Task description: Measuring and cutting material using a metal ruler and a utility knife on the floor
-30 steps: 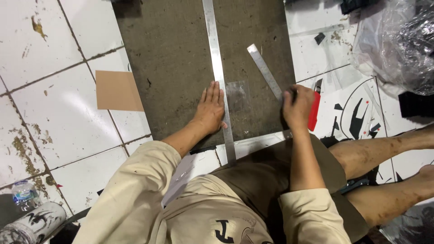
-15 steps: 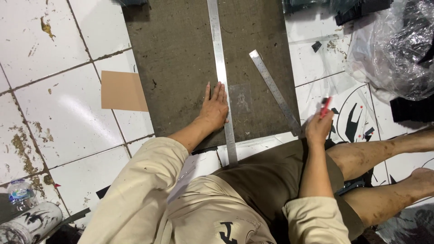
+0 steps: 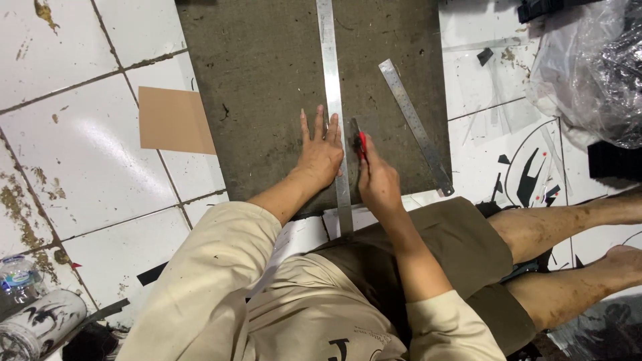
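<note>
Left hand (image 3: 321, 150): flat, fingers spread, pressing the long steel ruler (image 3: 332, 100) onto the grey mat (image 3: 261, 80).
Right hand (image 3: 378, 180): clenched on a red-handled craft knife (image 3: 360, 142), blade against the ruler's right edge.
Risk: if the ruler shifts, the blade could climb it toward the fingertips.

Looks like a makeshift floor workshop: stained white tiles (image 3: 87, 154), grey cutting mat (image 3: 267, 80), steel rulers (image 3: 414, 127), cardboard scrap (image 3: 174, 120), plastic offcuts (image 3: 495, 120) strewn about.

A single head-worn camera looks steeply down from above the seated person onto the grey mat (image 3: 267, 87), hands close below.
</note>
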